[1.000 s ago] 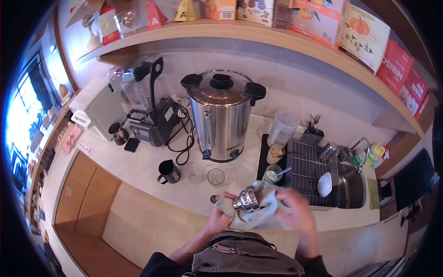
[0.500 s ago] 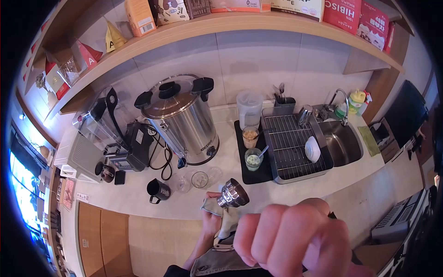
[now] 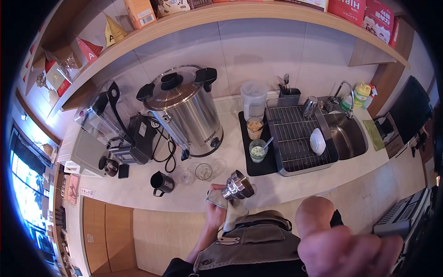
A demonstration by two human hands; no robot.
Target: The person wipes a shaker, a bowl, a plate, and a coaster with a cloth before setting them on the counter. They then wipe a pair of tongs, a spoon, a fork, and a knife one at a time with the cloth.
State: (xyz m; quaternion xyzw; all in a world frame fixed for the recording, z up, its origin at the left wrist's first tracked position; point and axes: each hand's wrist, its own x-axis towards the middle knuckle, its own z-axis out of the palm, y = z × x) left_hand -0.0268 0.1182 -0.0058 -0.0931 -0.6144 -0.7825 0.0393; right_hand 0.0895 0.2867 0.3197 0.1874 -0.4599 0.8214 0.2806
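Wrapped partly in a pale cloth [image 3: 236, 213], a shiny metal shaker part [image 3: 239, 185] is gripped in my left hand [image 3: 215, 207] above the counter's front edge. It is stepped and narrow toward the hand, with its wide rim facing right. My right hand [image 3: 344, 242] looms large and blurred close to the camera, in front of my apron [image 3: 254, 247]; motion smears its fingers. A small dark shape shows beside it. Clear glasses [image 3: 203, 171] and a black pitcher [image 3: 162, 183] stand on the counter just beyond my left hand.
A large steel urn [image 3: 184, 113] stands at the back, with a blender [image 3: 131, 138] on its left. Two drinks in glasses [image 3: 257, 151] sit on a black mat [image 3: 262, 169] beside the dish rack [image 3: 302, 138] and sink [image 3: 348, 138]. A wooden shelf [image 3: 263, 13] runs overhead.
My right hand has moved right and down, uncovering more of the apron. My left hand still holds the metal part and cloth, and the metal part has turned slightly. The view has shifted a little.
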